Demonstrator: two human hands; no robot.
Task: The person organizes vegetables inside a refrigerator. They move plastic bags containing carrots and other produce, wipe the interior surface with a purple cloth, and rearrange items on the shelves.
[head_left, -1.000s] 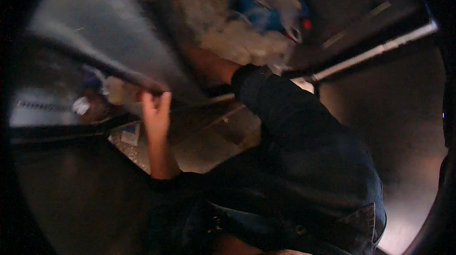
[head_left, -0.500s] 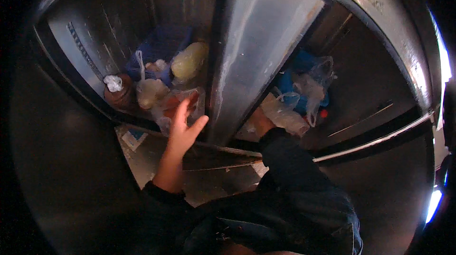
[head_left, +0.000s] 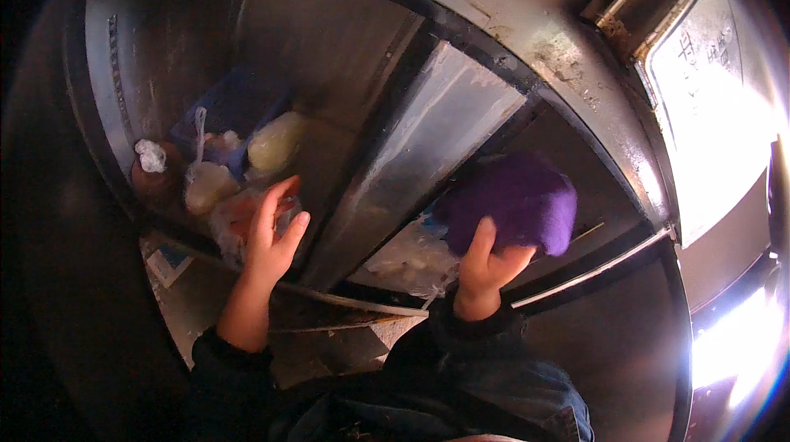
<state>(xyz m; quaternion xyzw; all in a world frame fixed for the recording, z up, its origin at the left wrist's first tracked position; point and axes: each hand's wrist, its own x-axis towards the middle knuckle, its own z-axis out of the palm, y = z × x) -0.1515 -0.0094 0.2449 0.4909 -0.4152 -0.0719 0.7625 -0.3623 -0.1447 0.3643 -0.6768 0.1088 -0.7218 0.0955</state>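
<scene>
My right hand [head_left: 487, 271] grips a bunched purple cloth [head_left: 531, 203] over the right-hand opening of a dark metal cabinet. Its thumb lies along the near side of the cloth; the other fingers are mostly hidden. My left hand [head_left: 267, 240] is empty, its thumb and fingers apart, over a clear plastic bag [head_left: 224, 224] with orange-red contents. Whether it touches the bag I cannot tell. Just behind sit a tied bag of something pale [head_left: 210, 187] and a pale yellow bagged bundle [head_left: 276, 144]. Crumpled clear bags [head_left: 411, 259] lie below the cloth.
A metal divider [head_left: 420, 133] separates the two openings. In the left one stand a blue basket [head_left: 234, 100] and a brown jar [head_left: 152, 180] topped with white plastic. The cabinet's lower rim [head_left: 354, 302] runs in front of both arms. Bright light comes from the right.
My right hand has come up out of the bags in the right opening, now with the purple cloth. My left hand stays open by the orange-red bag. The view has shifted.
</scene>
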